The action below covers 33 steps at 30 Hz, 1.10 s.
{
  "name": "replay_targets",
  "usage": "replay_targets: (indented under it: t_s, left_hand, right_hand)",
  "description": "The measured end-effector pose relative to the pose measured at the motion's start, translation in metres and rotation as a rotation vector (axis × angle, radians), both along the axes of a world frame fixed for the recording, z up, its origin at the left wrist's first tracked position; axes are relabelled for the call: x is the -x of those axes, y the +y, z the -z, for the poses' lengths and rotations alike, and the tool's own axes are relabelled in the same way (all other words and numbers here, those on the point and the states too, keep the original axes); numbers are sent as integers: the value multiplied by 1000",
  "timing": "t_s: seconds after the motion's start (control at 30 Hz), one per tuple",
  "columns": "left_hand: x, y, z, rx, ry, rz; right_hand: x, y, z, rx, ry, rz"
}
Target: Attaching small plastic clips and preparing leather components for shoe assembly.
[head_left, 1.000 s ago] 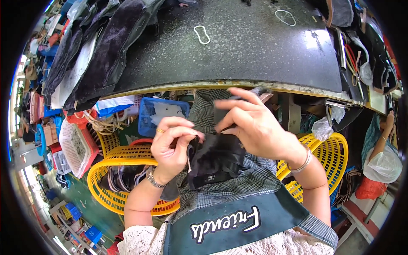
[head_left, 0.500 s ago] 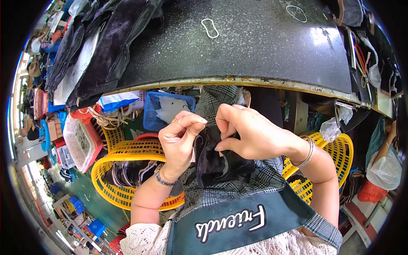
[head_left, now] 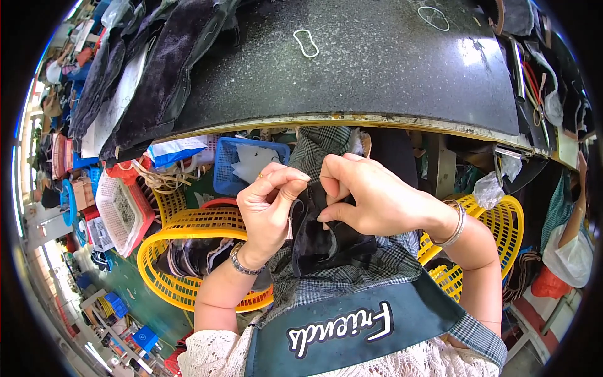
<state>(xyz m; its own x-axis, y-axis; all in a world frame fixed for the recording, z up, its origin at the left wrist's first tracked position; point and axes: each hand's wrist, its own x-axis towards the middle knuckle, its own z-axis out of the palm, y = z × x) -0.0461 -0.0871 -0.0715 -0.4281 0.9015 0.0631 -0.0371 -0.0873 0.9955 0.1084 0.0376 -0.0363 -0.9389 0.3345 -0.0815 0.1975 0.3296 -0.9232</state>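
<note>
A dark, plush-looking fabric piece (head_left: 315, 242) hangs over my lap, in front of my checked apron (head_left: 396, 254). My left hand (head_left: 267, 204) pinches its upper edge between thumb and forefinger. Close by on the right, my right hand (head_left: 370, 195) is curled, with thumb and fingers gripping the same piece. The two sets of fingertips are a short gap apart at the top of the fabric. Whatever lies under the right fingers is hidden.
A black worktable (head_left: 352, 75) spans the far side, with a white elastic loop (head_left: 306, 43) and dark plush pieces (head_left: 169, 69) on it. Yellow baskets (head_left: 157, 276) stand at both sides of me. A blue basket (head_left: 220, 164) with white scraps sits below the table edge.
Both hands keep their grip on the dark fabric and barely move. The view has shifted very slightly.
</note>
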Motion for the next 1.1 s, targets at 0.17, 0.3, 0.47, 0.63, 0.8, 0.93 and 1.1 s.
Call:
replay_targets:
  t_s: [0.17,0.3,0.47,0.63,0.8,0.93,1.1]
  left_hand:
    - [0,2,-1,15,-5,2]
    - [-2,2,-4,17,12,19]
    - [-2,-1,-7,42,22,60]
    - [0,-2,-17,164,-168,100]
    - [14,-3,-18,183,-31,255]
    - [16,-1,-17,189,-27,266]
    - [16,1,-17,233,-343,258]
  right_hand:
    - [0,1,-4,22,-35,-14]
    - [0,0,-2,-1,-20,2]
    - [-2,-3,-2,-41,7,92]
    - [-2,-5,0,-47,34,92]
    - [-3,-5,1,-87,37,91]
    - [-2,-8,10,-99,175,71]
    - [-2,-16,16,-686,398,30]
